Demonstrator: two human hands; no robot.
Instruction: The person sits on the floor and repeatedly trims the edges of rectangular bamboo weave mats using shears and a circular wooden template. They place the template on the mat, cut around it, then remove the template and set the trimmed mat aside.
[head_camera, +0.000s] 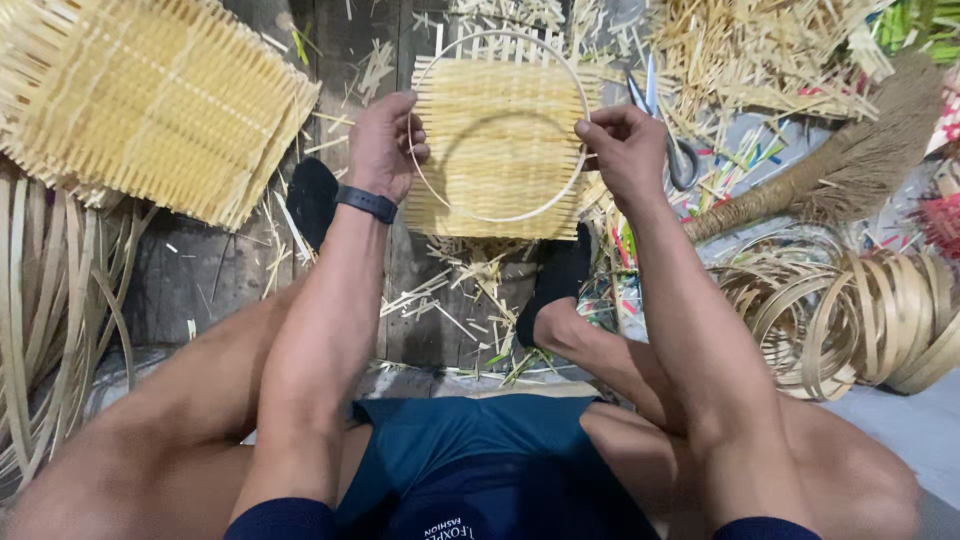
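scissors (672, 130) | broom (840, 170) | coiled bamboo hoops (850, 310) | stacked woven mats (150, 110) | loose strips (50, 300)

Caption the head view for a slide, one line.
Left hand and right hand hold a hoop over a woven mat.

Matt woven bamboo mat (500, 150), rough.

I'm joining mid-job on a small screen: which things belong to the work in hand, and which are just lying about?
In hand:
left hand
right hand
thin ring
woven mat

Lying about:
scissors
stacked woven mats
coiled strips
brush
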